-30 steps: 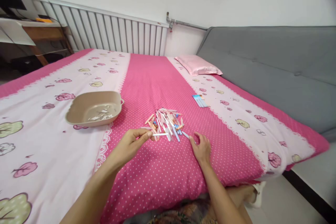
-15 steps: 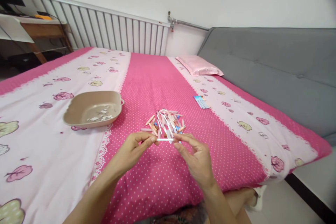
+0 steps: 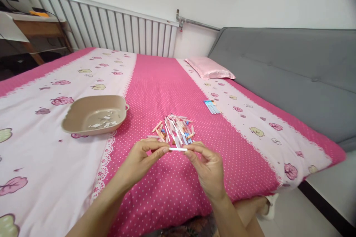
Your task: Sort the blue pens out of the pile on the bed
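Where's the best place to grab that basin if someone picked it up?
Probably by the small handle at the right end of the basin, coming from the right: it juts out past the wall, on the left hand's side. The basin sits upright with white pieces inside, so a second grip on the opposite rim would likely help keep it level.
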The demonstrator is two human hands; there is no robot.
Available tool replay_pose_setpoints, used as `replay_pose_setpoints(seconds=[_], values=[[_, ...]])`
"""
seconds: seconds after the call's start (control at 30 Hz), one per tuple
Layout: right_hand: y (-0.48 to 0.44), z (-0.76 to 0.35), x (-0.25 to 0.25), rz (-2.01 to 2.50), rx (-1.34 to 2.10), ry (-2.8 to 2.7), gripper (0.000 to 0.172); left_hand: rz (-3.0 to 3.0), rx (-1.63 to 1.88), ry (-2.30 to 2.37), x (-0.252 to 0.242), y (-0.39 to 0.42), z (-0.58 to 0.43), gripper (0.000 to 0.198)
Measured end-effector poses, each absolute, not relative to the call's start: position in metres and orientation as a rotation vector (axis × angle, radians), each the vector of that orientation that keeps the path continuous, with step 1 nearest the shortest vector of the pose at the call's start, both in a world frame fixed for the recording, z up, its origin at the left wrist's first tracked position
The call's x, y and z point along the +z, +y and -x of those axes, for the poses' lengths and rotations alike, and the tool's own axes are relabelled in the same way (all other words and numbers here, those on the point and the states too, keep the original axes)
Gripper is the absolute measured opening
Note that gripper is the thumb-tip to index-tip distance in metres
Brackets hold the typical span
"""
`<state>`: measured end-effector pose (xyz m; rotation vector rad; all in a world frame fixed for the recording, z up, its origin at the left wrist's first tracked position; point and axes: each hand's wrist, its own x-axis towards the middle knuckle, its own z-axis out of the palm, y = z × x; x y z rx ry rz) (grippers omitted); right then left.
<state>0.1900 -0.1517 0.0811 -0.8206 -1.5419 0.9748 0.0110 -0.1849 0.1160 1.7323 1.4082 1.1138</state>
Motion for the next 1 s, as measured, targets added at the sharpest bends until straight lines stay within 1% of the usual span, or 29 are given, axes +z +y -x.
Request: replay_pose_setpoints(seconds=[0.27, 0.53, 0.6, 0.77, 0.87, 0.93, 1.0], values=[[-0.1517, -0.1916, 0.0784, 0.798, 1.024, -1.489, 0.011, -1.849, 1.199, 1.42, 0.117, -0.1842, -0.0115, 0.016], [-0.1508, -0.1924, 0.0742, 0.743, 1.215, -1.354, 0.009, -2.004, 1.266, 1.527, 0.114, -0.1869, -0.0124, 0.013], [-0.151, -0.1922, 0.0737, 0.711, 1.3, -1.308, 0.013, -2.046, 1.296, 1.578, 0.1125, -0.1881, -0.0131, 0.013], [-0.1528, -0.1916, 0.0753, 0.658, 1.491, -1.188, 0.031, -2.156, 1.427, 1.653, 0.1134, -0.1917, -0.0154, 0.01], [-0.1533, -0.191, 0.0771, 0.63, 1.56, -1.112, 0.035, -2.257, 1.519, 1.628, 0.1148, -0.1931, -0.0162, 0.008], [-0.1532, -0.1897, 0.0772, 0.588, 1.612, -1.072, 0.038, -2.335, 1.57, 1.589, 0.1154, -0.1932, -0.0172, 0.012], [-0.1532, -0.1877, 0.0761, 0.563, 1.657, -1.044, 0.037, -2.396, 1.594, 1.566, 0.1162, -0.1929, -0.0189, 0.016]])
